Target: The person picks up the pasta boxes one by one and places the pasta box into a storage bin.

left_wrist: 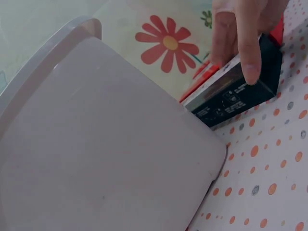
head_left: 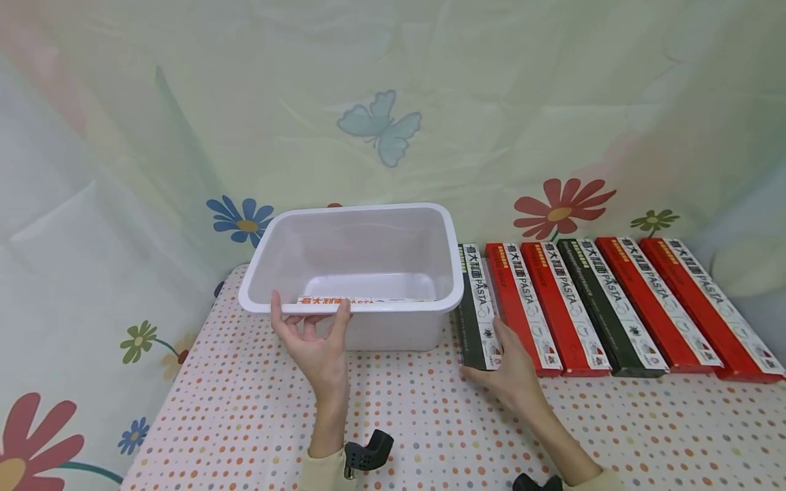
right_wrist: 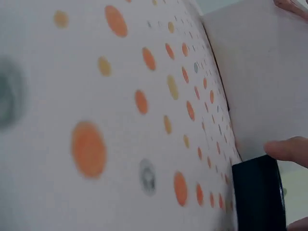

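Observation:
My left hand (head_left: 322, 348) holds the front rim of a white plastic bin (head_left: 393, 331), with fingertips at the rim's edge. Inside, just behind that rim, shows a strip of a box with orange lettering (head_left: 328, 301). To the right of the bin, my right hand (head_left: 510, 368) grips the near end of a dark green pasta box (head_left: 473, 327), thumb on the left and fingers on the right. The left wrist view shows the right hand (left_wrist: 245, 33) over this dark box (left_wrist: 236, 98), close beside the bin's wall (left_wrist: 110, 134). In the right wrist view the thumb touches the dark box (right_wrist: 260, 195).
Right of the held box lie several pasta boxes side by side, red (head_left: 522, 307) and one dark green (head_left: 614, 314). A dotted cloth (head_left: 405, 409) covers the table. Behind hangs a pale curtain (head_left: 479, 136) with flowers and a butterfly.

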A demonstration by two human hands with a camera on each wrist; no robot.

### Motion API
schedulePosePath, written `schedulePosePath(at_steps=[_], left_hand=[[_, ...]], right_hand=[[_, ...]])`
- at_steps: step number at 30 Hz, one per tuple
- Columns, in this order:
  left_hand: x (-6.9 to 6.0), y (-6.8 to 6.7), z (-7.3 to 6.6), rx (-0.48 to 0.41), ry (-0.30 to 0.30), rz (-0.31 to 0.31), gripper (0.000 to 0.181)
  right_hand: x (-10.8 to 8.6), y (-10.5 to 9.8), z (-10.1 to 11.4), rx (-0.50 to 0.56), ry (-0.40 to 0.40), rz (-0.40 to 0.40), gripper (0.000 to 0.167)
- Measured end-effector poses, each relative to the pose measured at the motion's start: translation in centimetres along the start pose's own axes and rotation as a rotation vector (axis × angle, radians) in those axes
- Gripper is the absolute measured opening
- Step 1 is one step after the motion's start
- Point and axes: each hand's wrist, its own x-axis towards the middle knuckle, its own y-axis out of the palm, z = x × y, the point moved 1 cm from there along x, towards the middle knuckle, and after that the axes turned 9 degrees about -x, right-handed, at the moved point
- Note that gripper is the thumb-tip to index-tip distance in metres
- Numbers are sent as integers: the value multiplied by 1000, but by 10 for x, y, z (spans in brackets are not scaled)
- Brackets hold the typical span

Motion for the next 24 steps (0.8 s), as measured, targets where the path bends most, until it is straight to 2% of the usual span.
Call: schedulePosePath(at_steps=[3, 7, 16, 24], left_hand=[[0, 0, 0, -1, 0, -2, 112], [0, -1, 1, -3, -1, -1, 112], [1, -3, 2, -3, 14, 2, 110], [0, -2, 0, 11, 22, 11, 109]], right_hand=[[-1, 4, 0, 0, 37, 29, 111], [-4, 10, -2, 31, 74, 24, 108], [-6, 15, -2, 62, 90, 7, 107], [-4, 20, -1, 69, 112, -55, 123]])
